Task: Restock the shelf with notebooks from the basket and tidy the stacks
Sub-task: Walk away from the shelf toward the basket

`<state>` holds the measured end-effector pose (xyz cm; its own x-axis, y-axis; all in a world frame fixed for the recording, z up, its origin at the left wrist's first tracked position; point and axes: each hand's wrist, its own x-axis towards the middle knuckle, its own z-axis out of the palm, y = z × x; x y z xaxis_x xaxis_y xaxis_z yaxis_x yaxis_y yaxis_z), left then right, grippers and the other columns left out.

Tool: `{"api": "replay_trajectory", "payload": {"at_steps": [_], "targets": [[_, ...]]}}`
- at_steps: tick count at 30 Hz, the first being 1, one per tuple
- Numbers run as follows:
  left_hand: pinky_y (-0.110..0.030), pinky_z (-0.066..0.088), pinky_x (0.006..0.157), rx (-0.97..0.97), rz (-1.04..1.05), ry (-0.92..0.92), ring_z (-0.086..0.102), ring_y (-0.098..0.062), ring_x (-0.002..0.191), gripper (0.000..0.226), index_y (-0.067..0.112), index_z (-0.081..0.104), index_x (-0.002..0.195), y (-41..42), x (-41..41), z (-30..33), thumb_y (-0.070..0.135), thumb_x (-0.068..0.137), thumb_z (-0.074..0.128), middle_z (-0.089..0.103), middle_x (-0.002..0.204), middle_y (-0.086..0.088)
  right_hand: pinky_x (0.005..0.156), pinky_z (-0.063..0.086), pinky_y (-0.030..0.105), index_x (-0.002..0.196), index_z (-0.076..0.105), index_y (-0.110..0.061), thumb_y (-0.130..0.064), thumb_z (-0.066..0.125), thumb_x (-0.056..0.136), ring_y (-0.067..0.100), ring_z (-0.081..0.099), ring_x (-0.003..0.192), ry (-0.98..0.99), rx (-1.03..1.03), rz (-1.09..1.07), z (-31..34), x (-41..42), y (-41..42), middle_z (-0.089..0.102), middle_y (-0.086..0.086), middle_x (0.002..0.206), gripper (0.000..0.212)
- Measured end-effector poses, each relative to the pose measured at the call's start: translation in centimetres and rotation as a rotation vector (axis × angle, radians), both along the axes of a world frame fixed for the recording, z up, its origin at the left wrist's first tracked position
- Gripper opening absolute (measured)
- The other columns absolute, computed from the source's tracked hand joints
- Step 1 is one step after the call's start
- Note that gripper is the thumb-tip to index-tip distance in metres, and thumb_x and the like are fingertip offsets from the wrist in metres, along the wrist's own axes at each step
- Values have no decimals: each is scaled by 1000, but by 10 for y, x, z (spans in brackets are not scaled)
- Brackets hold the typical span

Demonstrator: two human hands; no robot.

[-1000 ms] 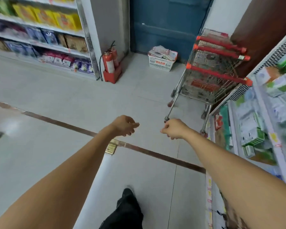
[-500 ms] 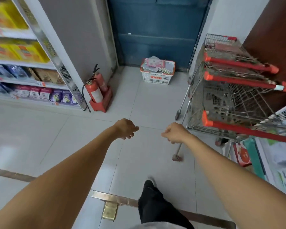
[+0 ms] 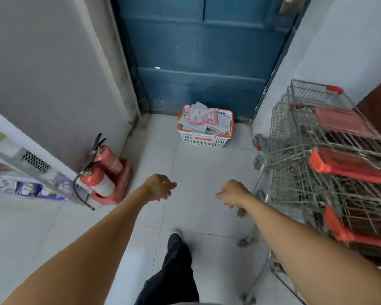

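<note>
While both bare arms reach forward over the tiled floor (image 3: pixel 198 172), the left hand (image 3: pixel 157 187) and the right hand (image 3: pixel 232 194) hang with loosely curled fingers, holding nothing. The white basket (image 3: pixel 204 140), heaped with notebooks (image 3: pixel 202 116), sits on the floor at the far end, just before the blue door (image 3: pixel 198 51). Nested shopping carts (image 3: pixel 326 164) stand at right; two red fire extinguishers (image 3: pixel 100 175) stand at left, against the grey wall.

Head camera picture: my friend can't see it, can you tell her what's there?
A white basket full of notebooks sits on the floor by a blue door. Two empty hands, left and right, reach toward it, between fire extinguishers and shopping carts.
</note>
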<state>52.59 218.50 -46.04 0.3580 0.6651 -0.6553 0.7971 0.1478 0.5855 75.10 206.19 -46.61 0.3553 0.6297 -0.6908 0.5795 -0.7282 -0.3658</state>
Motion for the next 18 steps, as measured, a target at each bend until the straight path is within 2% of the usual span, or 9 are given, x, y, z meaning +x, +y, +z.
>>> {"api": "replay_trajectory", "payload": {"at_steps": [3, 6, 10, 13, 15, 18], "targets": [[-23, 46, 55, -51, -11, 5, 62, -16, 63, 23, 12, 64, 93, 92, 50, -14, 34, 92, 61, 70, 79, -6, 62, 55, 29, 77, 65, -8, -31, 61, 81, 27, 72, 72, 8, -20, -65, -14, 46, 78, 73, 10, 79, 23], [-24, 45, 53, -75, -54, 32, 61, -17, 61, 19, 11, 62, 91, 179, 110, -17, 30, 94, 59, 68, 75, -5, 75, 61, 38, 82, 69, -2, -32, 62, 78, 28, 72, 78, 10, -3, -157, -26, 100, 146, 74, 13, 83, 31], [-21, 47, 53, -63, -70, 47, 66, -16, 64, 19, 13, 64, 93, 294, 197, -40, 32, 93, 60, 72, 83, -7, 69, 58, 34, 78, 69, 1, -31, 64, 78, 26, 68, 69, 49, 34, -259, -53, 176, 233, 72, 11, 73, 33], [-15, 43, 44, -43, -28, 54, 65, -14, 60, 17, 14, 62, 93, 379, 261, -85, 31, 92, 62, 71, 81, -8, 63, 55, 34, 77, 69, 3, -43, 66, 76, 27, 66, 65, 75, 3, -277, -101, 240, 307, 72, 14, 72, 46], [-12, 41, 40, -26, 71, 66, 63, -17, 59, 18, 13, 59, 93, 431, 295, -120, 30, 90, 65, 69, 80, -10, 70, 57, 39, 82, 69, 4, -40, 63, 76, 32, 70, 77, 74, -31, -270, -142, 283, 358, 74, 18, 85, 44], [-23, 46, 59, -44, 128, 142, 65, -24, 67, 28, 13, 56, 82, 494, 333, -170, 39, 89, 66, 69, 77, -10, 82, 55, 37, 89, 71, 4, -25, 59, 88, 36, 68, 96, 30, -82, -243, -186, 338, 424, 72, 21, 100, 32]]}}
